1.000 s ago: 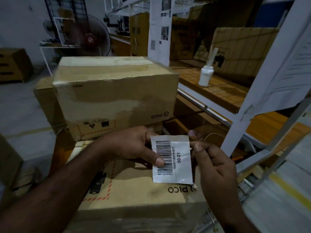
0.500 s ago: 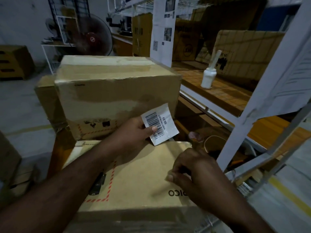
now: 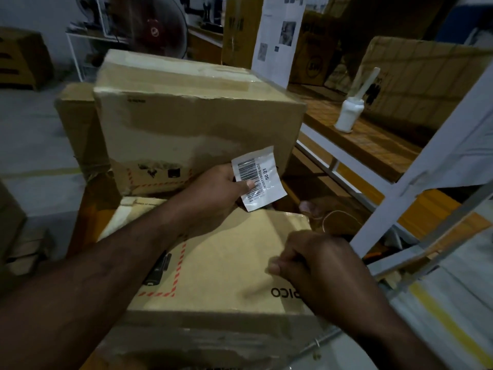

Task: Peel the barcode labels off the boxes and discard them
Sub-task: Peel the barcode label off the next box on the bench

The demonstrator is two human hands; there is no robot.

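The left hand (image 3: 213, 193) holds a white barcode label (image 3: 260, 180). The thumb presses on the black bars and the other fingers are behind the paper. The label is off the boxes and up in the air. It is tilted, with its top corner pointing to about 1 o'clock. It reads "50/21" along one side.

The right hand (image 3: 317, 265) is at about 5 o'clock from the label, well apart from it. It is curled into a loose fist, with thumb and fingers pinched close together. It rests on top of the near box (image 3: 226, 263). I cannot tell if it holds anything small between the fingertips.

The near box is brown cardboard with a red dashed line and the letters "PICO" near the right hand. The label floats just above the far edge of this box.

A bigger box (image 3: 186, 116) sits behind, at 12 o'clock from the left hand. It has shiny tape on top. The label is in front of its lower right corner.

At 2 o'clock there is a white metal shelf (image 3: 440, 145) with a wooden board. A small white bottle (image 3: 348, 116) stands on that board with a stick poking out of it.

A fan (image 3: 157, 30) stands far back at 11 o'clock.
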